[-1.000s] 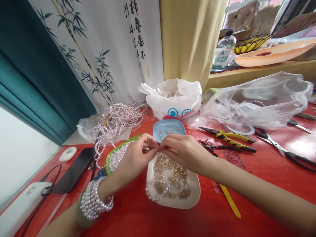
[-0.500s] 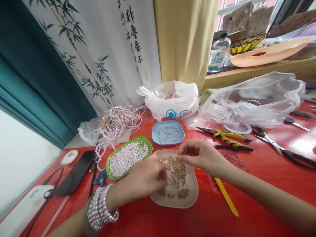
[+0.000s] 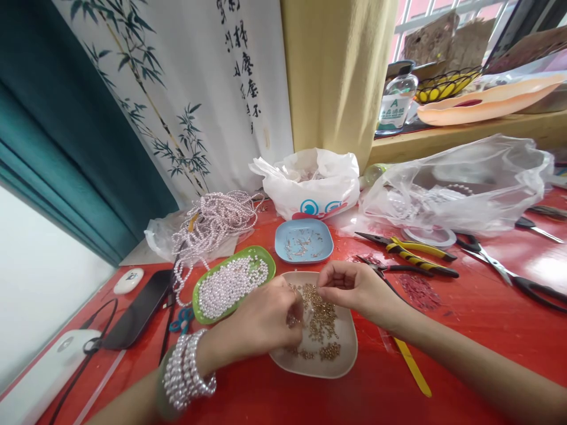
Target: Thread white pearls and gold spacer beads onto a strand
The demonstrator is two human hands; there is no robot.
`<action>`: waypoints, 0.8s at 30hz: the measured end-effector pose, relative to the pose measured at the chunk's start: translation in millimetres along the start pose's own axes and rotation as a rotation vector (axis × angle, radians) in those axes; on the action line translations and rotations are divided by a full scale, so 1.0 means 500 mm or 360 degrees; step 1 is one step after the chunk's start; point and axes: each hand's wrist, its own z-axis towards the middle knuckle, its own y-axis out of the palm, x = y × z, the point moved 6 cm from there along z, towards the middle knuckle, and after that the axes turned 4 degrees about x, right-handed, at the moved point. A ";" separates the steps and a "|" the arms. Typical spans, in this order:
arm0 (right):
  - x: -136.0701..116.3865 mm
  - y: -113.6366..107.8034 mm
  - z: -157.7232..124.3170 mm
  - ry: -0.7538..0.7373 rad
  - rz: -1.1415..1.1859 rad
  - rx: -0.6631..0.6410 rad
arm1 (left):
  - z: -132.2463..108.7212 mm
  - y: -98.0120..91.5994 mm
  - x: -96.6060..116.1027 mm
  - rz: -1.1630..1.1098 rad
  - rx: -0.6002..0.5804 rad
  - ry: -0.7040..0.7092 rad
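Over the left part of a cream plate (image 3: 345,357) is my left hand (image 3: 266,316), its fingers curled closed; what they hold, if anything, is hidden. My right hand (image 3: 352,289) hovers above the plate's right upper edge, thumb and forefinger pinched together on something too small to make out. Small gold beads (image 3: 322,316) lie scattered on the plate between and below the hands. Several strands of pearl beads (image 3: 188,372) circle my left wrist. Beyond my left hand sits a green tray (image 3: 269,260) full of pale pink pearl beads (image 3: 230,286).
A blue plate (image 3: 305,224) with small metal bits stands behind the cream plate. Bead strands (image 3: 217,221) are heaped at left. Pliers (image 3: 416,251), scissors (image 3: 505,268) and a yellow stick (image 3: 411,367) lie at right. Plastic bags (image 3: 316,189) stand at the back; a phone (image 3: 139,310) lies left.
The view has shifted slightly. My right hand has drawn a little toward my left hand, and both stay closed over the cream plate. Dark-handled pliers show more clearly behind my right hand.
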 end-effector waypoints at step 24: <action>-0.016 0.043 -0.025 0.0245 0.0251 -0.0276 | -0.003 -0.036 0.004 -0.1827 -0.0046 -0.0271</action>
